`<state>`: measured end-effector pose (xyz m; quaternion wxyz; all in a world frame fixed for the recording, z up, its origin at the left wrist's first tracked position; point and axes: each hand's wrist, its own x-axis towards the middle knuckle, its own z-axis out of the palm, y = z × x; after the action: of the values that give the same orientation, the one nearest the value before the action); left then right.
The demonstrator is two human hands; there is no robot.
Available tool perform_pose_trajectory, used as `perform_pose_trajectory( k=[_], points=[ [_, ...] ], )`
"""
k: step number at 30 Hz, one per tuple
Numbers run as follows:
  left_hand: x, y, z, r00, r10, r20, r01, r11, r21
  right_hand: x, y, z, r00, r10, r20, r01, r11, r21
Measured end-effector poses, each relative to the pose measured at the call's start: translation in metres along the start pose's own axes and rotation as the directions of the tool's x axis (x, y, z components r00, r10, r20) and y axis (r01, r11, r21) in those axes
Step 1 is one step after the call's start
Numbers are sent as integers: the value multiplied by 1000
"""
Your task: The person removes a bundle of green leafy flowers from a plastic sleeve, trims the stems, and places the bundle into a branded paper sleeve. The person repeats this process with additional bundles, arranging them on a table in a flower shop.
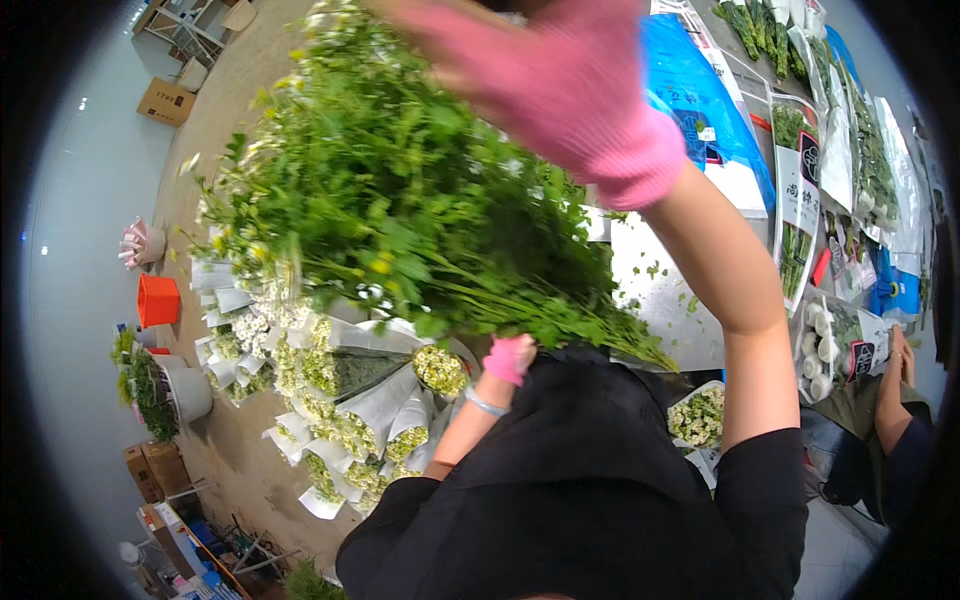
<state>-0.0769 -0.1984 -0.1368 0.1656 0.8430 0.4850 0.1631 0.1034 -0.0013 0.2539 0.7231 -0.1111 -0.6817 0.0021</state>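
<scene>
A large leafy bunch of small white daisy-like flowers [420, 217] fills the space before me, its blooms to the left and its cut stems towards the lower right. My left hand [508, 358], in a pink fingerless glove, grips the bunch from its near side; leaves partly cover the fingers. Raised above the bunch is my right hand [555, 90], also in a pink glove and blurred. Its fingertips run out at the top edge, so any hold there is hidden. Leaf scraps lie on a white tabletop [667, 300] by the stems.
Paper-wrapped flower bunches [352, 427] stand at my left. Blue plastic wrapping [705, 97] and sleeved flowers [795, 195] lie at right, near another person's hand [902, 356]. Across the floor are an orange bucket [158, 300], a white bucket [185, 390] and a cardboard box [165, 103].
</scene>
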Motion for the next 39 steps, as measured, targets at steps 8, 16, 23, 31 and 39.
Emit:
perform_pose_trajectory(
  k=[8, 16, 23, 31, 39],
  points=[
    [13, -66, -30, 918, -334, -214, 180, 831, -526, -145, -11, -114, 58, 900, 432, -747, 326, -579],
    [25, -84, -87, 943, -73, -326, 17, 985, -170, -178, -60, -74, 232, 782, 578, -846, 455, -276],
    [16, -51, -107, 956, -284, -70, -95, -78, -992, -191, -59, -71, -238, 957, 165, -947, -266, 177],
    [13, -55, -104, 937, -341, -78, -224, -415, -881, -230, 0, -100, -305, 938, -163, -510, -16, 860],
    [25, -10, -125, 963, -254, -88, -186, -396, -899, -181, -15, -77, 92, 965, 244, -941, 165, -297]
  ],
)
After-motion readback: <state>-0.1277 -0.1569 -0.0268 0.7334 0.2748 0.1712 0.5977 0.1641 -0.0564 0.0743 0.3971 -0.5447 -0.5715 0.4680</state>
